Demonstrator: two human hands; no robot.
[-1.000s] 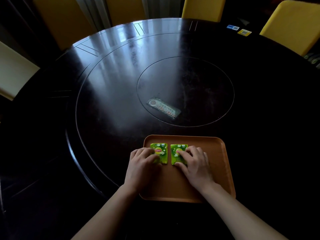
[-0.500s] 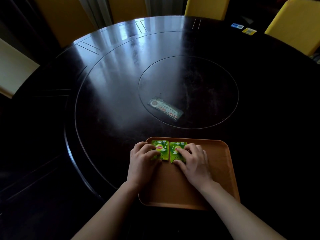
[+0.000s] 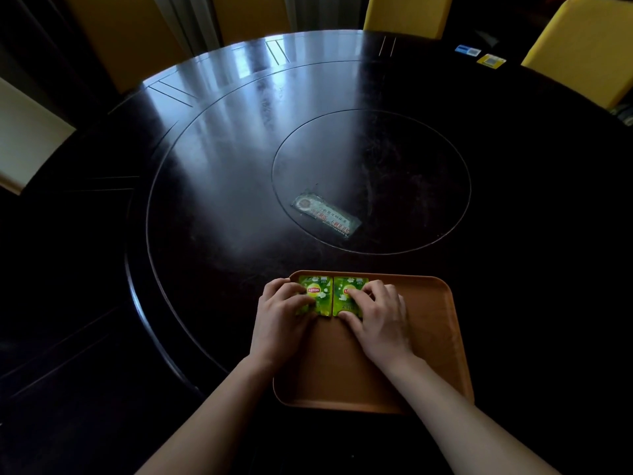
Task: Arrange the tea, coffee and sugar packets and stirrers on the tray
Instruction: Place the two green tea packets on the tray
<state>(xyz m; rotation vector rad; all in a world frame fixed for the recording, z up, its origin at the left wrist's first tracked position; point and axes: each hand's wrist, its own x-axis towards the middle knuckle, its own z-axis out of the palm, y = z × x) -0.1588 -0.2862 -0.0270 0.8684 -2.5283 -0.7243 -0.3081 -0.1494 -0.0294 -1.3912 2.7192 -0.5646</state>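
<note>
An orange-brown tray [image 3: 428, 337] lies on the dark round table in front of me. Two green Lipton tea packets lie flat side by side in its far left corner, edges touching. My left hand [image 3: 279, 322] rests its fingers on the left tea packet [image 3: 317, 291]. My right hand [image 3: 380, 320] presses its fingers on the right tea packet [image 3: 344, 293], with the thumb at the packet's near edge. Both packets are partly covered by my fingers.
A long clear-wrapped packet [image 3: 325, 217] with red print lies on the table's inner round disc [image 3: 411, 173], beyond the tray. A blue card [image 3: 467, 50] and a yellow card [image 3: 491, 60] sit at the far right rim. Yellow chairs [image 3: 589, 46] surround the table.
The two tea packets have been slid together and toward the tray's far left corner, closing the gap between them. Both hands moved with them.
</note>
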